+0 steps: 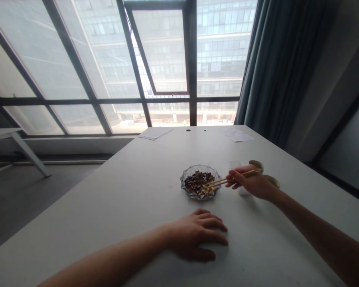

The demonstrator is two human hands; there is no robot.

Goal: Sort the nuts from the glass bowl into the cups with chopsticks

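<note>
My right hand (251,184) is closed round a pair of chopsticks (221,181). Their tips reach into a clear glass bowl (184,189) with a scalloped rim. Small dark brown and paler pieces (199,181) fill the bowl; they look like seeds or nuts, but their kind is too small to tell. On the table in front of the bowl, my left hand (199,235) lies with its fingers spread and holds nothing. Behind my right hand stand two greenish round containers, one at the back (256,164) and one nearer (272,181), both partly hidden.
The white table (131,191) runs toward the windows. A clear item (235,164) sits partly behind my right hand. Paper sheets lie at the far left (154,133) and far right (238,135). A dark curtain (272,71) hangs on the right; another table (6,133) stands at left.
</note>
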